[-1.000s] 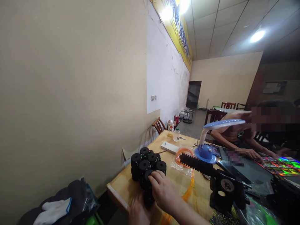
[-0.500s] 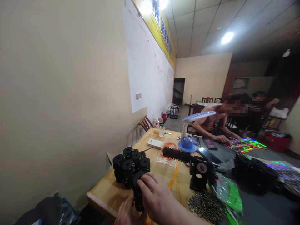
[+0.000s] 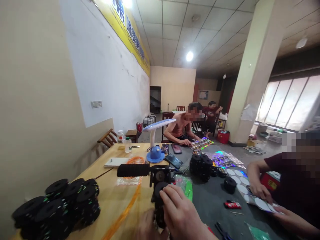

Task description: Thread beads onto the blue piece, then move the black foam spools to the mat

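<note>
My right hand (image 3: 181,215) is closed round the top of a stack of black spools (image 3: 159,204) held upright at the bottom middle of the view. My left hand (image 3: 147,228) is blurred and sits low against the stack's left side; its fingers do not show clearly. Just behind the stack stands a black winding tool (image 3: 160,175) with a ribbed handle (image 3: 133,170) pointing left. A pile of black spools (image 3: 57,208) sits on the wooden table (image 3: 112,196) at the lower left.
A blue desk lamp (image 3: 155,154), an orange cord in a bag (image 3: 132,163), bottles (image 3: 128,144), phones (image 3: 174,160) and more black spools (image 3: 201,165) lie farther along. A seated person's hands (image 3: 258,190) rest on round stickers at the right. Another person sits at the far end.
The view has swung right, so the spool pile now lies at the lower left. My hands have carried the spool stack away from the pile to in front of the winding tool.
</note>
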### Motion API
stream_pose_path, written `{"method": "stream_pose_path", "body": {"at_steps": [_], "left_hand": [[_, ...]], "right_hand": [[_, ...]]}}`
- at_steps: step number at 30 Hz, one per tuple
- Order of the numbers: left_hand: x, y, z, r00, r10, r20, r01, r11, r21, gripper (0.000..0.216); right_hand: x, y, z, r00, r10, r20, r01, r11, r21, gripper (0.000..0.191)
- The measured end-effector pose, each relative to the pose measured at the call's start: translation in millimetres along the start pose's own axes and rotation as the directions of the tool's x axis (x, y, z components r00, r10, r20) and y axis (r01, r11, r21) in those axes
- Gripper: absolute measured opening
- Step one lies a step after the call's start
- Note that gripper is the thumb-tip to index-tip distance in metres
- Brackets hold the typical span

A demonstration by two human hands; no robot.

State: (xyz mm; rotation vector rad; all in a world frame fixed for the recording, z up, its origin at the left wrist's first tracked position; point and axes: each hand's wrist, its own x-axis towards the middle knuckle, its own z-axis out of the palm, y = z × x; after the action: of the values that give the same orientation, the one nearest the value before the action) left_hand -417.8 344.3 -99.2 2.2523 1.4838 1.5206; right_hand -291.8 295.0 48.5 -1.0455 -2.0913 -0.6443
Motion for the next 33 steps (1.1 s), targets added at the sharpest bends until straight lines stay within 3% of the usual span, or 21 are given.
{"method": "stream_pose_path", "body": {"at_steps": [3,7,14,19,24,33], "left_hand": [[13,39,29,0.99,0.067,0.121,-0.052,0.991,-0.123,0.026],[29,80,68,0.949,0.069,0.309,-0.003,0.978,-0.209,0.03],[51,120,143,0.896,0.003,0.443,0.079,0.983,-0.167,0.035],[64,128,174,0.884,-0.032,0.466,0.097,0.989,-0.115,0.032],[69,120,195,0.862,-0.095,0.498,0.122,0.992,-0.023,0.038],[77,113,209,0.803,-0.181,0.568,0.149,0.983,0.104,0.04]], "right_hand": [[-28,34,-20,0.993,0.116,0.027,-0.114,0.99,-0.088,0.039],[-61,81,-33,0.978,0.206,0.043,-0.196,0.967,-0.161,0.04],[-96,156,-27,0.963,0.264,0.061,-0.241,0.937,-0.253,0.038],[-106,188,-11,0.962,0.263,0.078,-0.232,0.932,-0.278,0.04],[-113,205,9,0.959,0.273,0.074,-0.245,0.933,-0.265,0.042],[-124,220,32,0.966,0.252,0.051,-0.228,0.931,-0.285,0.045]]}}
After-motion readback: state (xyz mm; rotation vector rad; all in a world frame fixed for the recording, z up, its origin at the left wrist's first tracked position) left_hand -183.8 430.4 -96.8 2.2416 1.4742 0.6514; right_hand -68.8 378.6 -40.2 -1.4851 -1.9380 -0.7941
